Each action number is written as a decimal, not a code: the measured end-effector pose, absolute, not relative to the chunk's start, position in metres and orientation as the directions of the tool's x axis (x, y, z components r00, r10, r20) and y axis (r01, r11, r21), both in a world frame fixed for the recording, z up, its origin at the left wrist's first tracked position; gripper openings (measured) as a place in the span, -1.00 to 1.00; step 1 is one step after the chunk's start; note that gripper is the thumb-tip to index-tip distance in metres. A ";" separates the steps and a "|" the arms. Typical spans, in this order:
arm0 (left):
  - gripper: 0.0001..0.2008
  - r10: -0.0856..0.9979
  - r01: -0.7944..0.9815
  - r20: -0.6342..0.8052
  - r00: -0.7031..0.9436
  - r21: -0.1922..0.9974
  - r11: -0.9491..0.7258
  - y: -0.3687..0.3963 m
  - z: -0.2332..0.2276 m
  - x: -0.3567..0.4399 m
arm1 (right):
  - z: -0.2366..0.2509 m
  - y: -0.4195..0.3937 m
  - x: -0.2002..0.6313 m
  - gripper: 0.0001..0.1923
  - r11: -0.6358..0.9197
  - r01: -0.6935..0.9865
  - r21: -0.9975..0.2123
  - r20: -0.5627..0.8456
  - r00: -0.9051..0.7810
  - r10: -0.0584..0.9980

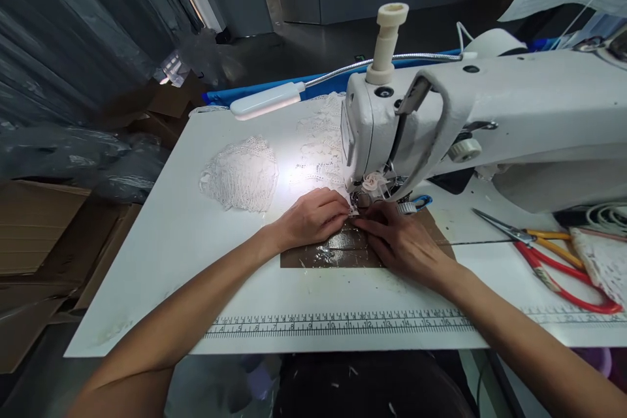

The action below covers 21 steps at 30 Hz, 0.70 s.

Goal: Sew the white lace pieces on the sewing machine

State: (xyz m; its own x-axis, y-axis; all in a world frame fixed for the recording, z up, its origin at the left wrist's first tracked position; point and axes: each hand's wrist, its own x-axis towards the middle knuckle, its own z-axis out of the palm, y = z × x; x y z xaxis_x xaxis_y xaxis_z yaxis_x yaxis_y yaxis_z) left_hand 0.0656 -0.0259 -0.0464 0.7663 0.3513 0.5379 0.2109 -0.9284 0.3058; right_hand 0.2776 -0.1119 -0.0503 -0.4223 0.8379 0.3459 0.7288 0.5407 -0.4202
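A white sewing machine (360, 124) stands at the right, its needle and presser foot low over the table. My left hand (316, 217) rests just left of the presser foot, fingers pressed together at a small white edge of material. On the other side, my right hand (404, 236) has its thumb and fingers drawn in near the needle. What lies between the fingertips is mostly hidden. Beneath both hands is a brown sheet (308, 257) with shiny clear tape. White lace (318, 137) lies behind the needle area, and a gathered white lace piece (240, 173) sits at the left.
Red and orange-handled scissors (548, 255) lie at the right beside a patterned cloth bundle (600, 261). A lamp (267, 99) on a bendable arm lights the lace. A ruler strip (337, 324) runs along the front edge. Cardboard boxes (44, 228) stand left of the table.
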 end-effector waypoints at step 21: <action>-0.89 0.255 0.261 0.532 0.808 0.066 -0.963 -0.030 -0.050 0.066 | -0.048 -0.091 0.293 -0.63 0.223 0.768 -0.600 0.124 -0.186 0.975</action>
State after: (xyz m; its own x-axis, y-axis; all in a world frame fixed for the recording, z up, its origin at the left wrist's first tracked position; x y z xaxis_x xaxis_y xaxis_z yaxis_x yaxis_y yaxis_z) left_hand 0.0657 -0.0304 -0.0504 0.8077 0.2550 0.5316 0.2608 -0.9631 0.0656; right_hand 0.2930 -0.0905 -0.0476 -0.1856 0.9747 0.1245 0.7681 0.2229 -0.6003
